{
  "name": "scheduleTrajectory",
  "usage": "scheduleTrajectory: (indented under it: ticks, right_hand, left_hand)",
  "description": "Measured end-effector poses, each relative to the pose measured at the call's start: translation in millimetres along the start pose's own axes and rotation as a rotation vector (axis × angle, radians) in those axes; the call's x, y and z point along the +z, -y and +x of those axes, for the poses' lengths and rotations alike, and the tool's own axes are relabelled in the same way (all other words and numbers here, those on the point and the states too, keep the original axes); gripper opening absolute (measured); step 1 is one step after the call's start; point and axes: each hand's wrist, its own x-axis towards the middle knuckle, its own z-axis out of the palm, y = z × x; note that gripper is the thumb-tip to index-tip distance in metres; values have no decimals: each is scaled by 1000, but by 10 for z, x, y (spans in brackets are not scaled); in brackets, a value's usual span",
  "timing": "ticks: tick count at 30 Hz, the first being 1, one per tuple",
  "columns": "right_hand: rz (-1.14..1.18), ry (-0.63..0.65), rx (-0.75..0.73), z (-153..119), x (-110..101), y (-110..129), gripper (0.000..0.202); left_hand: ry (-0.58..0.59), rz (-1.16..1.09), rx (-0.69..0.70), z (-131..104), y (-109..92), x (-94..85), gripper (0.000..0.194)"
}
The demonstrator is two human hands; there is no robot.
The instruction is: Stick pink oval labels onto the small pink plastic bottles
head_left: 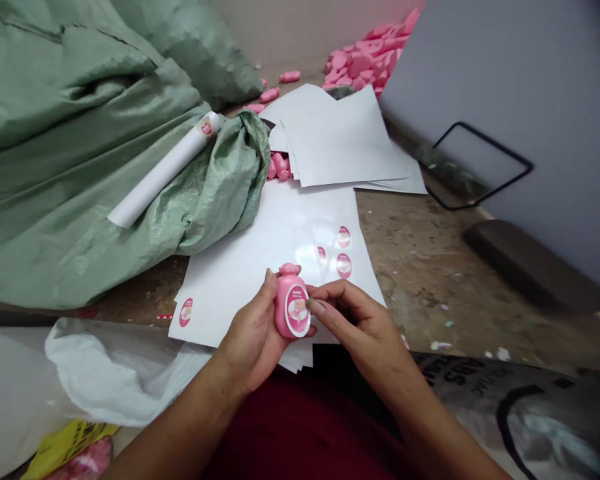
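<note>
A small pink bottle [283, 303] with an oval "BABY" label [297, 311] on its front is held upright in my left hand [255, 333], thumb along its left side. My right hand [363, 323] is at the bottle's right side, thumb and forefinger pinched at the label's right edge. Whether anything is between those fingertips is too small to tell. Under and beyond my hands lies a white sticker sheet [240, 267] with a few oval stickers left on it, two of them [344, 265] at the right and one [185, 312] at the lower left corner.
Green woven sacks [80, 153] fill the left, with a rolled white sheet [163, 173] on top. More white sheets [340, 140] lie farther back. Pink bottles [363, 63] are heaped at the back. A black wire frame [480, 140] and dark block [535, 267] are at right.
</note>
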Motion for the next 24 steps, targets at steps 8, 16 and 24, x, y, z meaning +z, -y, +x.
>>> scheduleTrajectory:
  ticks: [8,16,24]
  right_hand:
    - [-31,9,14,11,-18,-24,19]
    - [-38,26,24,9,-27,-14,17]
    - [-57,24,25,8,-36,-44,18]
  left_hand:
    - [0,21,7,11,1,8,36]
    - [17,24,19,21,36,-52,39]
    - [32,47,30,24,51,-67,39]
